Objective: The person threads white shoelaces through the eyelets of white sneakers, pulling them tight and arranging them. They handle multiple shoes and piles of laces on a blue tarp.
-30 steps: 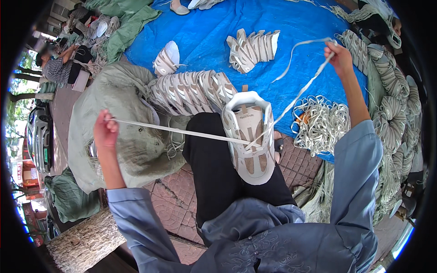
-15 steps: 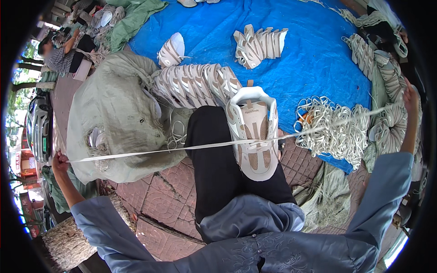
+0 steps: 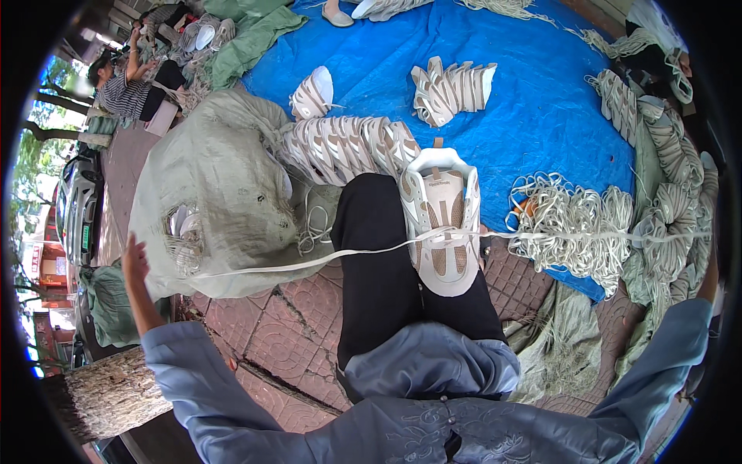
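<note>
A beige, white and tan sneaker [image 3: 448, 267] rests on my thighs, toe toward me. One long white shoelace [image 3: 348, 253] crosses its lower eyelets and stretches far out to both sides. My left hand [image 3: 136, 261] is raised at the far left, fingers extended; the lace's left end floats in the air apart from it, in front of the sack. At the far right the lace runs to the dark picture rim, beside my right hand [image 3: 712, 251]. Shadow and the rim hide that hand's fingers.
A bulging woven sack [image 3: 224, 170] stands at my left. Rows of nested sneaker uppers [image 3: 348, 147] lie behind the shoe on a blue tarp [image 3: 541, 100]. A pile of white laces [image 3: 572, 228] sits at right. Another person [image 3: 127, 93] sits far left, near a parked car [image 3: 79, 205].
The lace's left end has left my left hand, whose fingers have straightened. My right hand has gone lower and further out to the rim, and the lace has shifted right.
</note>
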Available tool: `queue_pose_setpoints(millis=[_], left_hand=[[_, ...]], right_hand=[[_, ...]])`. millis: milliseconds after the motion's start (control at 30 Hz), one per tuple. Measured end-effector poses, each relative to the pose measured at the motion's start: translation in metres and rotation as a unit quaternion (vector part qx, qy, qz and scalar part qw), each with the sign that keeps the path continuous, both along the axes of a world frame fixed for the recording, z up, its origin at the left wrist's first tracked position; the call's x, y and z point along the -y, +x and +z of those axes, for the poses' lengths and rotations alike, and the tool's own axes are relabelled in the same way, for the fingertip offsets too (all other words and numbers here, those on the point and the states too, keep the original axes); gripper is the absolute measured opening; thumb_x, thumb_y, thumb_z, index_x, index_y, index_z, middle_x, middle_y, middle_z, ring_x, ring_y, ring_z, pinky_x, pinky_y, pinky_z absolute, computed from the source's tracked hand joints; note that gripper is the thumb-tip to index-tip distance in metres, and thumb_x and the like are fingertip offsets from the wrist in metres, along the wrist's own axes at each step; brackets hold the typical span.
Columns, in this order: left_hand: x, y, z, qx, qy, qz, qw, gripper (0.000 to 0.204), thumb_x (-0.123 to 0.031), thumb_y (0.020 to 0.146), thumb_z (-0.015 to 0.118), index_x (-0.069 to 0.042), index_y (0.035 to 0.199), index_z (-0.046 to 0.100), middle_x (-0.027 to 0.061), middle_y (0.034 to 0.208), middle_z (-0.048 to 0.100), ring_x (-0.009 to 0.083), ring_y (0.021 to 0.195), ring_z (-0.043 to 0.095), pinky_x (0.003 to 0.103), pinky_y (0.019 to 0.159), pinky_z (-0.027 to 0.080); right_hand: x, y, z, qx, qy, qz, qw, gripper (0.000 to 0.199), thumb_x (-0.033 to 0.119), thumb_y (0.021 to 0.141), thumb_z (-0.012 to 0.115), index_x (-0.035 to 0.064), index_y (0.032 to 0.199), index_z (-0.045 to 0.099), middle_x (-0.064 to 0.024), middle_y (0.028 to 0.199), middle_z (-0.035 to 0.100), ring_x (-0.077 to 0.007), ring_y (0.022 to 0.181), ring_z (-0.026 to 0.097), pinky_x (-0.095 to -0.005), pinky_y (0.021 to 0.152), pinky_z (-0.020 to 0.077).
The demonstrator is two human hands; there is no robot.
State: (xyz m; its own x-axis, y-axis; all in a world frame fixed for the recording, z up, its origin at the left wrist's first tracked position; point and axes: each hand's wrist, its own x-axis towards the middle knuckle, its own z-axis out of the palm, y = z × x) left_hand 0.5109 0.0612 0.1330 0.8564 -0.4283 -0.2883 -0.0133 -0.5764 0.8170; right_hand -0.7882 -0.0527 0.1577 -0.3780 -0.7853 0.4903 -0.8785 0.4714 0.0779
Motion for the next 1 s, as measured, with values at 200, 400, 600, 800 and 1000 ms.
queue_pose_setpoints(millis=[200,400,600,800,1000], left_hand=[[0.066,-0.299,-0.048,-0.133,-0.082,-0.312,0.937,0.024,-0.023,0.088,0.045,-0.004,0.088,0.059,-0.0049,0.053,0.041,0.0033,0.040,0.029,0.018,0.034,0.023],[0.056,-0.485,-0.105,-0.069,-0.181,-0.483,0.854,0.013,-0.007,0.084,0.051,-0.001,0.089,0.060,0.0045,0.073,0.060,0.0085,0.062,0.056,0.021,0.054,0.046],[0.032,-0.517,-0.143,0.097,-0.132,-0.516,0.841,0.007,-0.004,0.080,0.053,-0.002,0.084,0.058,0.0083,0.061,0.057,0.0120,0.053,0.057,0.025,0.049,0.045],[0.030,-0.527,-0.139,0.202,-0.172,-0.474,0.840,0.006,0.000,0.073,0.058,-0.004,0.077,0.056,0.0105,0.066,0.058,0.0224,0.054,0.058,0.030,0.048,0.044],[0.027,-0.530,-0.138,0.227,-0.166,-0.477,0.833,0.008,0.001,0.071,0.058,-0.005,0.075,0.054,0.0110,0.065,0.056,0.0263,0.055,0.056,0.034,0.048,0.044]], right_hand=[[0.014,0.381,-0.104,0.573,0.079,0.346,0.739,0.016,0.018,0.077,0.055,0.0051,0.082,0.064,0.0036,0.059,0.053,-0.0005,0.045,0.037,-0.0175,0.039,0.0230],[-0.014,0.578,-0.131,0.741,0.291,0.320,0.514,0.008,0.002,0.070,0.062,-0.0018,0.077,0.064,-0.0045,0.062,0.060,-0.0093,0.052,0.054,-0.0209,0.047,0.0407],[-0.031,0.602,-0.164,0.380,0.126,0.577,0.712,0.005,0.009,0.072,0.063,0.0043,0.074,0.063,-0.0051,0.064,0.059,-0.0118,0.058,0.056,-0.0238,0.051,0.0438],[-0.037,0.616,-0.159,0.617,0.211,0.393,0.648,0.006,0.003,0.069,0.062,0.0035,0.074,0.059,-0.0098,0.069,0.058,-0.0230,0.063,0.059,-0.0306,0.055,0.0460],[-0.052,0.626,-0.165,0.576,0.150,0.420,0.685,0.005,0.001,0.070,0.061,0.0011,0.074,0.059,-0.0087,0.066,0.059,-0.0183,0.057,0.058,-0.0274,0.052,0.0440]])
